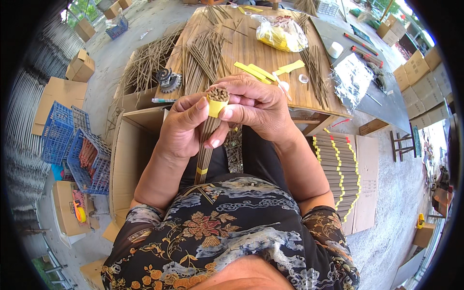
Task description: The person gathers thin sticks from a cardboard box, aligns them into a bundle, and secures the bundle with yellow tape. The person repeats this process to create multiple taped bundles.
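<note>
Upright in front of my chest is a bundle of brown incense sticks [207,147], its cut ends facing up. A yellow paper strip [217,108] wraps around the bundle just below the top, and a narrower yellow band [201,171] circles it lower down. My left hand [178,126] is closed around the bundle, the thumb pressing on the strip's left side. On the other side, my right hand [261,104] pinches the strip at its right edge with thumb and fingers. Some fingertips are hidden behind the bundle.
On the wooden table [237,50] lie loose sticks [200,58], yellow strips [253,71], a tape roll [303,78] and a plastic bag [282,34]. Banded bundles [336,169] rest on cardboard at the right. A cardboard box [126,154] and blue crates [89,162] stand left.
</note>
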`<control>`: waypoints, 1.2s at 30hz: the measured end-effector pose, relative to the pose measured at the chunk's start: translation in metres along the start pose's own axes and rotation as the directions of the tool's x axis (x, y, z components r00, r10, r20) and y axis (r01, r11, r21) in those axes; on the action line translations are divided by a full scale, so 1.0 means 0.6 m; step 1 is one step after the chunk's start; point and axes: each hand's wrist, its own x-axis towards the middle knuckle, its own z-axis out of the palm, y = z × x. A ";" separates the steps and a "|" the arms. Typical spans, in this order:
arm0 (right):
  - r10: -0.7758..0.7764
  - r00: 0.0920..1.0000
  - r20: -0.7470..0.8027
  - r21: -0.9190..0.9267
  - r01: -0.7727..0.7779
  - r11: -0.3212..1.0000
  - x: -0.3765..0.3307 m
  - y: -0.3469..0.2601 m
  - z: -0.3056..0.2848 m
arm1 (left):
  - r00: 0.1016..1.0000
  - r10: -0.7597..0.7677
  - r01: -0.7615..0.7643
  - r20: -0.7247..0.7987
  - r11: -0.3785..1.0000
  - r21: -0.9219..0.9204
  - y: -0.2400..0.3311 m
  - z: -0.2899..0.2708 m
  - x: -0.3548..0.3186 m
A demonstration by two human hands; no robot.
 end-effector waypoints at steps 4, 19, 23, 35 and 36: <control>0.262 0.962 0.077 0.146 -0.271 0.951 0.004 -0.016 -0.003 | 1.000 -0.008 0.008 -0.014 0.999 -0.036 0.004 -0.015 -0.001; 0.070 0.976 0.207 -0.039 -0.063 0.997 0.040 -0.010 0.007 | 0.993 0.078 -0.071 0.092 0.995 -0.076 0.001 -0.036 -0.017; 0.258 0.931 0.257 0.001 -0.267 0.964 0.047 -0.014 -0.002 | 0.992 0.085 -0.084 0.089 0.996 -0.019 0.010 -0.041 -0.018; 0.433 0.870 0.236 0.162 -0.475 0.865 0.006 0.039 0.059 | 0.954 0.301 -0.299 -0.005 0.950 0.093 0.074 -0.032 0.028; 0.456 0.860 0.230 0.139 -0.492 0.859 0.007 0.037 0.057 | 0.954 0.300 -0.296 -0.021 0.949 0.106 0.074 -0.030 0.029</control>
